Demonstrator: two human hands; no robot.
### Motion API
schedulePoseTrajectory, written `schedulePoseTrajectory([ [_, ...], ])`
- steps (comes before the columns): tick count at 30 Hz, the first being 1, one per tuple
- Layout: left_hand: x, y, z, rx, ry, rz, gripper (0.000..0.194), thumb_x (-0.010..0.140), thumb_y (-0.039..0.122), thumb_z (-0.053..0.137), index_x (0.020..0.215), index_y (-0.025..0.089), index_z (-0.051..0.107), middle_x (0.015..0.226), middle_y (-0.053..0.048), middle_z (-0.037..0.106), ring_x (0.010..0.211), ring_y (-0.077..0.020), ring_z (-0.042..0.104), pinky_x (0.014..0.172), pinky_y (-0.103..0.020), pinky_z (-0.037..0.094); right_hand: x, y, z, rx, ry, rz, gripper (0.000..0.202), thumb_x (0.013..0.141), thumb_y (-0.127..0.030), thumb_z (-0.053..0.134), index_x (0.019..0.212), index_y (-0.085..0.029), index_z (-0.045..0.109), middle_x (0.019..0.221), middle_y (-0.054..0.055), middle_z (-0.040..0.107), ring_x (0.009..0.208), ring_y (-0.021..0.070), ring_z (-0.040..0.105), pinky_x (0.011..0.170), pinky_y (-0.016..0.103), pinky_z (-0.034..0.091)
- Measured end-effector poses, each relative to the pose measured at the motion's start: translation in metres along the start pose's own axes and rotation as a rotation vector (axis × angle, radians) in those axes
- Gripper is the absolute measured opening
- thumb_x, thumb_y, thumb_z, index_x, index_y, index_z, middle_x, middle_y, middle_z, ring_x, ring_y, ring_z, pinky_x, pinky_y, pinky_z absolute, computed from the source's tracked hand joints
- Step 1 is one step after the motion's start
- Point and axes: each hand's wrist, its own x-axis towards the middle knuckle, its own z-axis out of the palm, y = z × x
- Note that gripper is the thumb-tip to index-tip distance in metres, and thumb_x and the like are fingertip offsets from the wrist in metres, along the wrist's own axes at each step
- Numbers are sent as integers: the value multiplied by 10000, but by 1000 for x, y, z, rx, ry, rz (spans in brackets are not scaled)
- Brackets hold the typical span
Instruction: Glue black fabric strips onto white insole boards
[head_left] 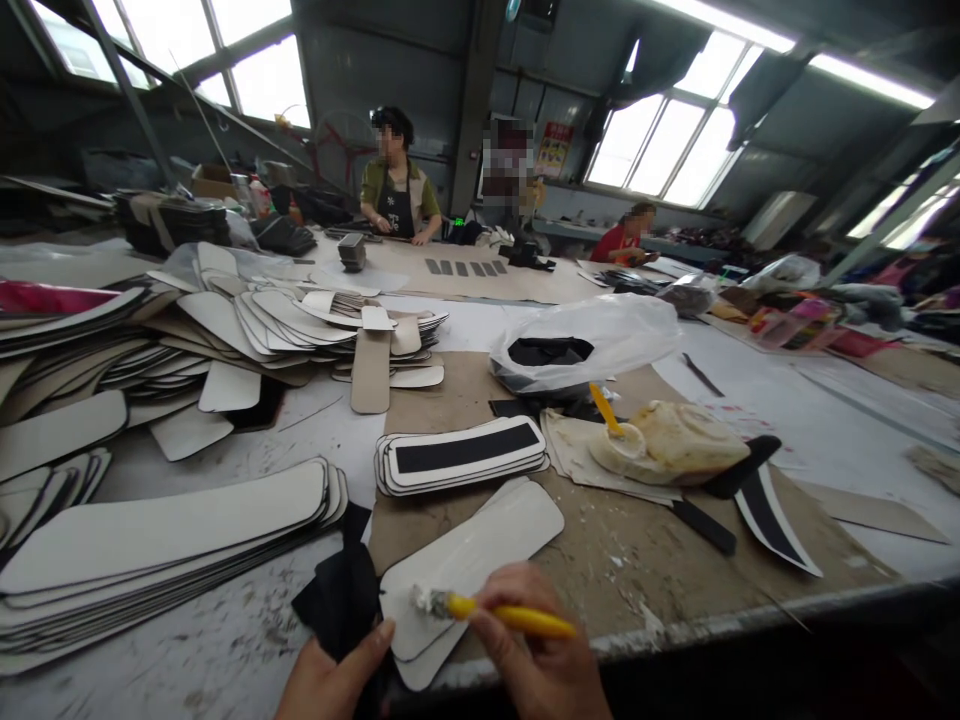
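Both hands bare, low in view, backs up, reaching in from the bottom edge. Left hand [326, 680]: thumb [367, 652] straight, angled up and right, tip aimed toward right-hand fingers. Left index finger set off to the left of that thumb; other left fingers hidden, curl unclear. Right hand [544, 640]: pinch grip, index finger [514, 585] bent over the top, thumb [491, 632] below it, tip pointing up-left. Remaining right fingers tucked behind the index, mostly hidden. Hands apart, gap between left thumb tip and right thumb.
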Motion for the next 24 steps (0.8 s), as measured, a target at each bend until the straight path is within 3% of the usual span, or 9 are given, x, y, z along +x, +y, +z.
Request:
schedulePoseTrajectory([
  [3,-3,4,1,-43,-16,-10,335,631,482,654,617,170,532,424,22,533,416,-131,486,441,-232,366,11,-2,1,184,100,373,180,761,-371,613,754,-195,573,645,-7,569,605,142,564,596,248,466],
  [6,-4,3,0,-104,-22,-21,329,622,465,666,652,160,545,436,18,550,391,-124,486,411,-225,348,19,7,1,252,118,528,269,701,-433,657,752,-186,563,612,-16,571,577,152,577,586,261,469],
  [12,-2,2,0,-143,-13,-11,315,603,442,681,656,171,529,434,22,551,390,-130,502,411,-230,367,19,15,-5,171,194,504,298,670,-441,682,783,-184,583,643,-13,592,586,159,591,588,269,482],
  [17,-3,2,0,-81,-19,-12,323,625,468,658,628,163,552,410,2,557,391,-133,494,412,-228,343,18,19,-4,212,97,528,304,686,-460,658,738,-176,564,616,-7,573,555,166,589,552,282,497],
  [24,-2,8,-3,-3,44,-49,357,580,520,667,593,188,538,406,8,548,409,-171,511,426,-266,377,34,46,-63,-349,272,222,246,770,-420,573,795,-176,573,747,41,591,693,191,584,662,313,469],
])
